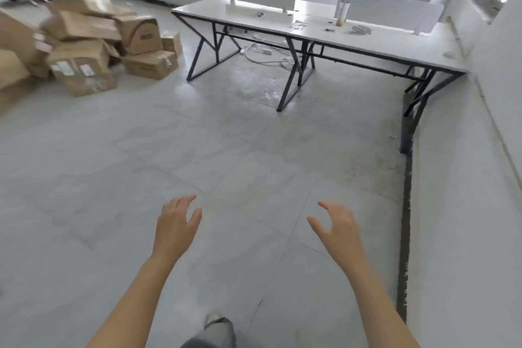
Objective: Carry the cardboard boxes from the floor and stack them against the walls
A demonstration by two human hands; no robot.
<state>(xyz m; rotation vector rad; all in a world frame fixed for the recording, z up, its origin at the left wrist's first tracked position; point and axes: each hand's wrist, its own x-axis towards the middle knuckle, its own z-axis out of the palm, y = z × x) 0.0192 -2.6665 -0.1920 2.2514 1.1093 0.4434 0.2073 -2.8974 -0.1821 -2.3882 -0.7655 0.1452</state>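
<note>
1. Bare forearms come in from the bottom edge. The left hand (176,224) and right hand (337,227) are out front and apart, fingers loosely spread, nothing in either. A pale shoe (211,318) shows low between them.
2. Looks to me like the empty-handed walk toward a pickup. The cardboard boxes (84,45) are heaped on the floor at the far left, well apart from both hands. It's a jumbled pile with several boxes tilted.
3. Next move, I reckon, is to swing left, cross over and take a top or outer box with both hands. Tugging a low one would probably bring the heap down.
4. Room-wise, the tiled floor (169,150) is wide open between the hands and the pile.
5. Stuff to watch: the white desk (367,45) ahead right has splayed black legs, with cables (260,55) lying under it.
6. The right wall (466,178) is near, with a rough dark strip (405,220) along its base. That bare stretch seems a fair stacking spot.
</note>
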